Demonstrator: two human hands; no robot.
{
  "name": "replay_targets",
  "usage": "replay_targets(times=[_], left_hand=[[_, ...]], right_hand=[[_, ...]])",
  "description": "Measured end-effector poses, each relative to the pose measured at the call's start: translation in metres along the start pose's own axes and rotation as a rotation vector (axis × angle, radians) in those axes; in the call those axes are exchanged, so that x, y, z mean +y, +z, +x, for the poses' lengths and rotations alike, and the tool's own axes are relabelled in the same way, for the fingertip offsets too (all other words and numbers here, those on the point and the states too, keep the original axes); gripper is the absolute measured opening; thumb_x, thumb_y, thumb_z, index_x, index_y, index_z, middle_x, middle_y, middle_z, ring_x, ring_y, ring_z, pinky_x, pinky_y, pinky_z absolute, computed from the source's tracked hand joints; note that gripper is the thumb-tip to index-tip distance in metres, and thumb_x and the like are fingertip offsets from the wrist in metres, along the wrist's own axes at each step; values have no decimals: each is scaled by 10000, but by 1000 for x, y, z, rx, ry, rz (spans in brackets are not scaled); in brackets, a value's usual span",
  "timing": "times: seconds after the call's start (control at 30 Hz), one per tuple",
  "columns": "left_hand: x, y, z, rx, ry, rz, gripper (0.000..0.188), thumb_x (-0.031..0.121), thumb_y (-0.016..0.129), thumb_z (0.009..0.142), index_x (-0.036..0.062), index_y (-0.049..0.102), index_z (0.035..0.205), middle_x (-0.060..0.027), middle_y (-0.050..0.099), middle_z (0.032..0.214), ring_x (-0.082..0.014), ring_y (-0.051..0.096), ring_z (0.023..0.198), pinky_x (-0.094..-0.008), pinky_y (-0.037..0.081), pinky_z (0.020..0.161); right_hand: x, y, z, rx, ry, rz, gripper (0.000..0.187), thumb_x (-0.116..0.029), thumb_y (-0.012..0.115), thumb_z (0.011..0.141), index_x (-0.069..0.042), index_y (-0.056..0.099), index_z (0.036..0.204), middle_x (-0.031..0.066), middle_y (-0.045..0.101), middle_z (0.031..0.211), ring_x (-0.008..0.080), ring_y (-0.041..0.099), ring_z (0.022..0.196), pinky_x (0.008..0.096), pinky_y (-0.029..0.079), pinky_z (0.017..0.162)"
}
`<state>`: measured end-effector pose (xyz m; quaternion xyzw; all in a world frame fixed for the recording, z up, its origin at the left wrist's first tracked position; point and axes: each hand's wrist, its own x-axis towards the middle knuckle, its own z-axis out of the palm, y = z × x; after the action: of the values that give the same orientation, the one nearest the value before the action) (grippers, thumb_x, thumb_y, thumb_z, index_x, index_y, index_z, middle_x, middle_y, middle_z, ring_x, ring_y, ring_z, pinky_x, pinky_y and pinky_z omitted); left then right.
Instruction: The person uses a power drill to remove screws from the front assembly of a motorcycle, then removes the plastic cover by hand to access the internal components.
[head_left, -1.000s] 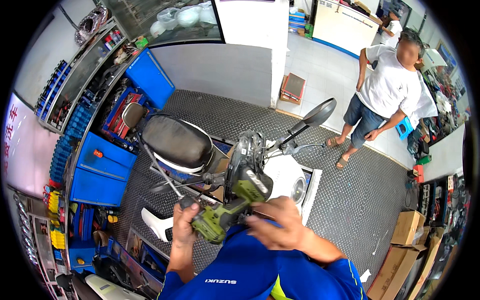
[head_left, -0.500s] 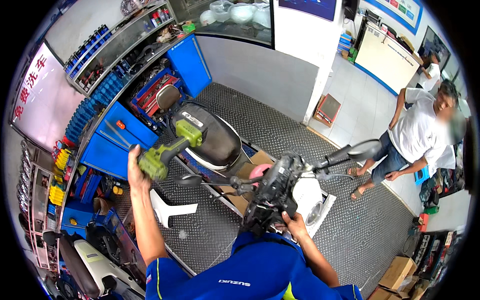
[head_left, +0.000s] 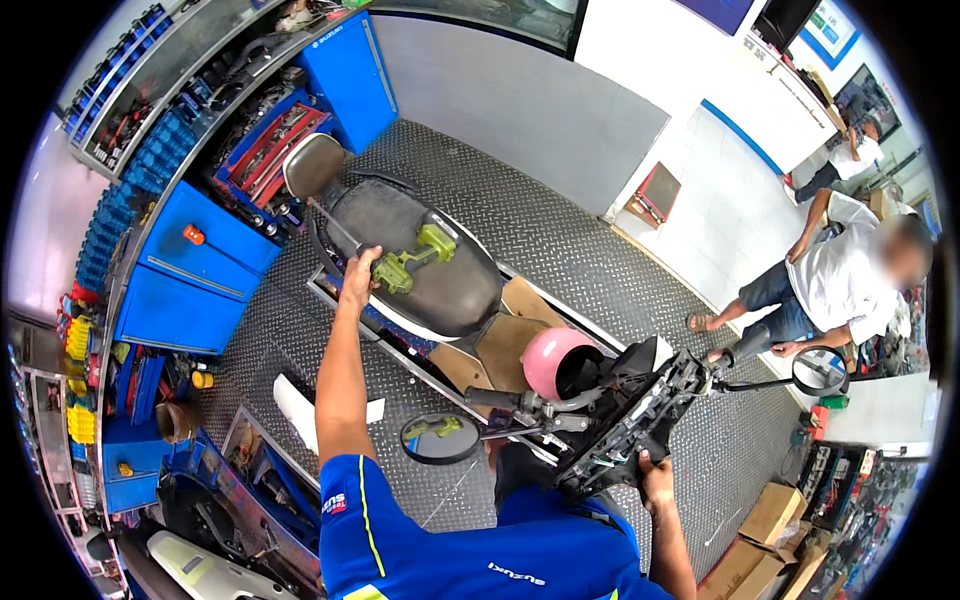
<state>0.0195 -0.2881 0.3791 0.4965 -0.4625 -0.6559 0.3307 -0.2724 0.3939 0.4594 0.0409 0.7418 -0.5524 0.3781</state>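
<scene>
My left hand is closed around the head of a green cordless power driver with a long thin bit. The driver lies on or just above the dark seat of a scooter; I cannot tell whether it touches. Close to my body, my right hand grips the lower edge of the scooter's exposed black front frame, its fingers partly hidden behind it. Round mirrors stick out on both sides, a left mirror and a right mirror. A pink helmet sits on the footboard behind the handlebar.
Blue cabinets and a shelf of bottles line the left side. A white panel lies on the metal floor. A person in a white shirt stands at the right. Cardboard boxes lie at lower right, another scooter at lower left.
My left hand has carried the driver rightward to the seat. The scooter's front frame has swung to the right with my right hand on it, exposing more of the pink helmet. The view has shifted.
</scene>
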Motion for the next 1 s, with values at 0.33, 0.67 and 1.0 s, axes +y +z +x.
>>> replay_targets(times=[0.33,0.67,1.0], left_hand=[[-14,-38,101,55,-60,749,762,658,673,908,-83,763,1058,-253,755,1064,-361,729,1024,-457,546,892],[-31,6,26,592,398,846,550,464,532,1071,-48,698,956,-331,713,982,-494,703,988,-561,521,853],[-372,70,-137,198,-241,662,229,171,614,924,-16,702,1022,-272,736,1001,-426,717,982,-494,551,847]], right_hand=[[14,-1,-5,95,-48,-121,221,-189,610,1089,-22,696,1205,40,744,1040,157,681,848,343,573,786],[-11,7,-17,188,46,-37,176,-157,632,1074,-53,642,1216,25,692,1014,151,648,846,335,564,783],[7,-58,-11,174,89,-332,91,-183,661,1038,-131,703,1100,-53,653,924,102,591,795,298,479,722]])
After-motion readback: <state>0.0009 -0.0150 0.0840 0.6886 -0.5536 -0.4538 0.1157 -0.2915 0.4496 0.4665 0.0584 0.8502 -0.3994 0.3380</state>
